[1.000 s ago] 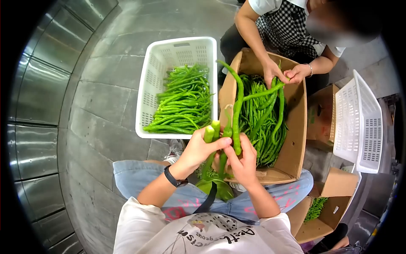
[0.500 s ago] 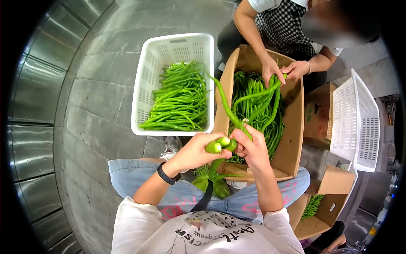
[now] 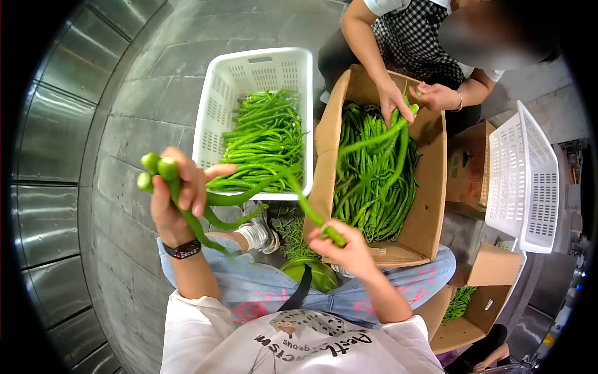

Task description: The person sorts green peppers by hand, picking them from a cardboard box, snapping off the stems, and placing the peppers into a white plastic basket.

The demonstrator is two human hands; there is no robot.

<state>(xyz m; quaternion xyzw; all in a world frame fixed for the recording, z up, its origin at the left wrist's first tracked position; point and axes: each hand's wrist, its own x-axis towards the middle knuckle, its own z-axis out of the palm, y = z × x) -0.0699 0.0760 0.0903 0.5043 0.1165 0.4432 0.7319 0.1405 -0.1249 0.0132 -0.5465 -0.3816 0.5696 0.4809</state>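
My left hand [image 3: 171, 215], raised at the left, is closed around several long green chili peppers [image 3: 194, 225]. Their pale stemless ends stick up past my thumb and their thin bodies hang down. In my right hand [image 3: 350, 250] I pinch one more long green chili pepper [image 3: 303, 201] near its stem end. Its thin body stretches up and left across the front of the white crate. Beyond my right hand, a cardboard box [image 3: 325, 137] holds many loose long peppers. Left of the box, the white plastic crate [image 3: 200, 146] contains a pile of peppers laid side by side.
Across the box, a person in a checked apron [image 3: 408, 40] holds several peppers over it. Between my shoes, green scraps [image 3: 288, 230] lie by a round green object [image 3: 330, 274]. Another white crate [image 3: 526, 181] and a smaller box [image 3: 448, 336] stand at right.
My left hand has swung up and left with its peppers, away from my right hand. My right hand has lowered slightly with its pepper. The other person's hands have moved apart.
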